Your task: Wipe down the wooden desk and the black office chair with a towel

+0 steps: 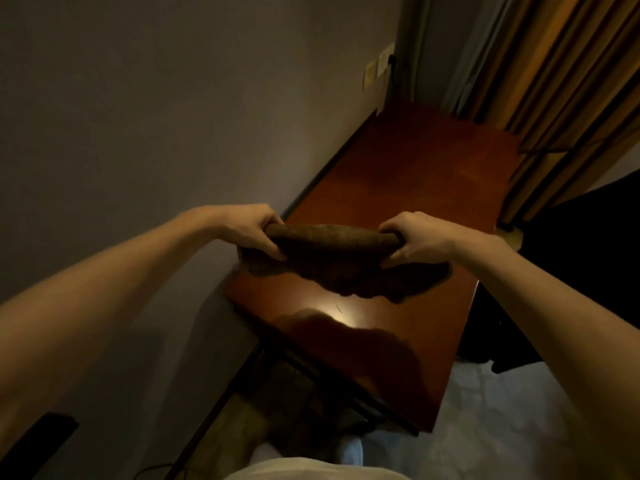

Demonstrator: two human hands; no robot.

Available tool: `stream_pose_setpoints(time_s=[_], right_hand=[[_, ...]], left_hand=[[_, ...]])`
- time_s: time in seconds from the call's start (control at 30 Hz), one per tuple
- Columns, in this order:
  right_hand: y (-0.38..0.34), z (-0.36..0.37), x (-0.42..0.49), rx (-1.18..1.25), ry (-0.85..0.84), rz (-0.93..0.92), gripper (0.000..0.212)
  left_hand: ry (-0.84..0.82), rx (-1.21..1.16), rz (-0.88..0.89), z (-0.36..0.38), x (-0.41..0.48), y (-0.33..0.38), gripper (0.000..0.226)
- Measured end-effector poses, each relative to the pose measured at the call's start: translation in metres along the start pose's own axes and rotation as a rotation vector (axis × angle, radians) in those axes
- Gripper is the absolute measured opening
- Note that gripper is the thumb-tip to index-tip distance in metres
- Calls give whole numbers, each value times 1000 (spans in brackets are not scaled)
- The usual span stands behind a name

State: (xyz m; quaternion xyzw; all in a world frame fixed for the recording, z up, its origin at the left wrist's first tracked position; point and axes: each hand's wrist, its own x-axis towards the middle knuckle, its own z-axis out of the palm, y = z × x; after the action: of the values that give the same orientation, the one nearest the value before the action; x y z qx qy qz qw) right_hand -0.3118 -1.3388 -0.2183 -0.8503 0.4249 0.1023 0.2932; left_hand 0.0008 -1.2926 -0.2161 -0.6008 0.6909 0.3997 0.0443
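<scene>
A brown towel (332,251) hangs stretched between my two hands above the near part of the reddish wooden desk (408,174). My left hand (252,230) grips its left end and my right hand (415,242) grips its right end. The towel's lower edge sags toward the desk top, and its shadow falls on the shiny wood below. The black office chair (588,258) stands to the right of the desk, mostly dark and partly cut off by my right arm.
A grey wall (173,116) runs along the desk's left side, with wall plates (379,65) near the far corner. Tan curtains (561,81) hang behind the desk's far end. Pale bedding (485,427) lies at lower right. A dark object (38,441) sits at lower left.
</scene>
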Motion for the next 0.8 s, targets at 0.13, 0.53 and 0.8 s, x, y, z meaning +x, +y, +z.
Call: stream_pose_setpoints(time_s=[0.13,0.53,0.8], right_hand=[[2,53,23,75,-237,38,20],[-12,178,142,498,-7,441,73],[-13,186,136,383,18,526,60]], left_hand=[[-225,115,-92,15,25,-40,24],[-78,577,-206,17,131,-194,56],[-134,672,-82,50,164,-210,59]])
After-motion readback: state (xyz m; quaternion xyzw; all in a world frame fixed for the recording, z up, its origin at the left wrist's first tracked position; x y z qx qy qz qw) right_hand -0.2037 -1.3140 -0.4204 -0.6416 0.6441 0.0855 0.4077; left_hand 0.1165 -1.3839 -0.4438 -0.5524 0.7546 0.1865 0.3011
